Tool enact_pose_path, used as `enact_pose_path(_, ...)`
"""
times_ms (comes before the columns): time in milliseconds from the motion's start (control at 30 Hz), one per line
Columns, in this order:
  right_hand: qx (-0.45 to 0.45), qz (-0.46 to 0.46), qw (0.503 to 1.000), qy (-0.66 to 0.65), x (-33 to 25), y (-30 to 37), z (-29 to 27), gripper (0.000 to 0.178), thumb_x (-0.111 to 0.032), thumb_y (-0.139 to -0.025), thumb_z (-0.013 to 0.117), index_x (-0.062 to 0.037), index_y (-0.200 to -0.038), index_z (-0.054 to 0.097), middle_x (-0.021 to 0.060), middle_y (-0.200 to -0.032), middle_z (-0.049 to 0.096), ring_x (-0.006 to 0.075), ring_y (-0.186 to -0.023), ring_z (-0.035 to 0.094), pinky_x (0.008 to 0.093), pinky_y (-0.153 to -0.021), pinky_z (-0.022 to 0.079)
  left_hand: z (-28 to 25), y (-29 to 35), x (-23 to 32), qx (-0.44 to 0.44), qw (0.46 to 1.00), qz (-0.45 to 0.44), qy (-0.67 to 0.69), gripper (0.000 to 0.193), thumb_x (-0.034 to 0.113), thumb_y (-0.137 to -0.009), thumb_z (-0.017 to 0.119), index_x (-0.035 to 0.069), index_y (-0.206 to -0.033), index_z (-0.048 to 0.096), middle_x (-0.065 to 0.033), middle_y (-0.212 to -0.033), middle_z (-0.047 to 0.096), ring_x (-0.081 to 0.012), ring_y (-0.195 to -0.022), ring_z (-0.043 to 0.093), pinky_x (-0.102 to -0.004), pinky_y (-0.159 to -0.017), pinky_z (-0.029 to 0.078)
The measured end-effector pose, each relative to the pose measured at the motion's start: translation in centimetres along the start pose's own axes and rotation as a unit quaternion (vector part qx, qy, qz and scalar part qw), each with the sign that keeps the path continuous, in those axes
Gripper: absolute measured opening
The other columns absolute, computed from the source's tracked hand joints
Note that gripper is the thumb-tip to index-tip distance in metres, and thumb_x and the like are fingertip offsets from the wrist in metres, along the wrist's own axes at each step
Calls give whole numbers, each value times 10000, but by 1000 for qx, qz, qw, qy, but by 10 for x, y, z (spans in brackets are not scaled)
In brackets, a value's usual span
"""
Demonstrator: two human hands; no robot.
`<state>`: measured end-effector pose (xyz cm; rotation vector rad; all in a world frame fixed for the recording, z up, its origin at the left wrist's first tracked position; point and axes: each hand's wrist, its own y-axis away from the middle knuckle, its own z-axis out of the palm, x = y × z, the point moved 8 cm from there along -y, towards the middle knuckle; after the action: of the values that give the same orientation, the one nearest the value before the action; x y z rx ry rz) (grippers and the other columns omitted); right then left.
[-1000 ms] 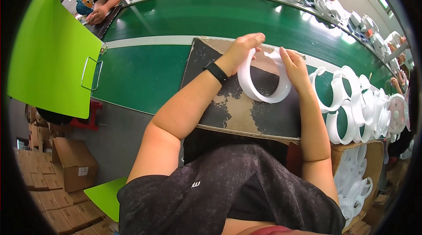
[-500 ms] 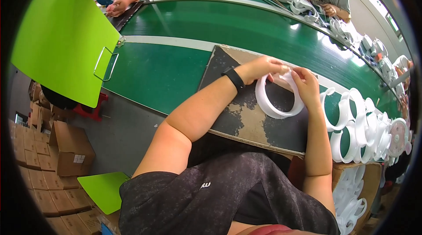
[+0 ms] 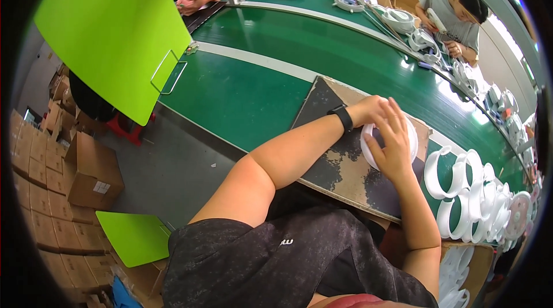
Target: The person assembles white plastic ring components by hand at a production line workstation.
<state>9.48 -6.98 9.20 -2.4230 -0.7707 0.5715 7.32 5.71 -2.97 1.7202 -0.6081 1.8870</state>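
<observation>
A white plastic ring (image 3: 413,142) rests on or just above a worn black board (image 3: 322,106) on the green bench. My left hand (image 3: 367,111), with a black band at its wrist, is closed at the ring's far left rim; its fingertips are partly hidden behind my right hand. Over the ring spreads my right hand (image 3: 395,144), fingers stretched out and thumb apart, covering much of the ring's middle. Whether its palm touches the ring cannot be seen.
Several white rings (image 3: 443,178) stand stacked at the right, above a carton (image 3: 481,256) of white parts. A lime-green panel (image 3: 115,31) with a wire handle rises at the left. Beyond the green conveyor (image 3: 276,37), two people work. Cardboard boxes (image 3: 92,169) fill the lower left.
My right hand has gone from gripping the ring's right rim to lying spread across it. My left hand stays at the far rim. The whole view has shifted and tilted.
</observation>
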Motion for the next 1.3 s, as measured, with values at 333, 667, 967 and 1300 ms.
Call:
enact_pose_path(333, -86, -30, 996, 11, -36, -11, 44, 571, -401, -799, 621, 5, -1181, 497, 153, -1285, 485, 334, -1337, 286, 554, -1099, 6, -34, 14, -12, 42, 995, 93, -16, 271, 181, -864, 611, -9, -1054, 576, -38, -888, 612, -95, -744, 560, -245, -639, 471)
enact_pose_path(667, -93, 0, 996, 12, -22, -8, 50, 629, -455, -791, 611, -2, -1217, 513, 180, -1382, 385, 334, -1358, 237, 580, -1084, -10, 26, -13, -36, -5, 998, 67, -17, 248, 167, -862, 606, -11, -1033, 579, -38, -872, 612, -96, -729, 555, -252, -631, 470)
enact_pose_path(967, -54, 32, 998, 21, -14, -2, 46, 617, -506, -783, 588, 2, -1134, 585, 216, -1375, 367, 377, -1350, 203, 628, -1045, 67, 60, -31, -43, -39, 997, 53, -35, 227, 154, -860, 601, -12, -1013, 582, -37, -858, 613, -97, -715, 551, -259, -625, 469)
enact_pose_path(1300, -68, 23, 997, -23, -16, -3, 41, 600, -513, -761, 620, -10, -1087, 605, 180, -1383, 373, 366, -1361, 195, 609, -1065, 34, 47, -42, -39, -24, 996, 51, -66, 203, 139, -858, 596, -14, -992, 585, -37, -843, 613, -98, -700, 546, -266, -617, 468)
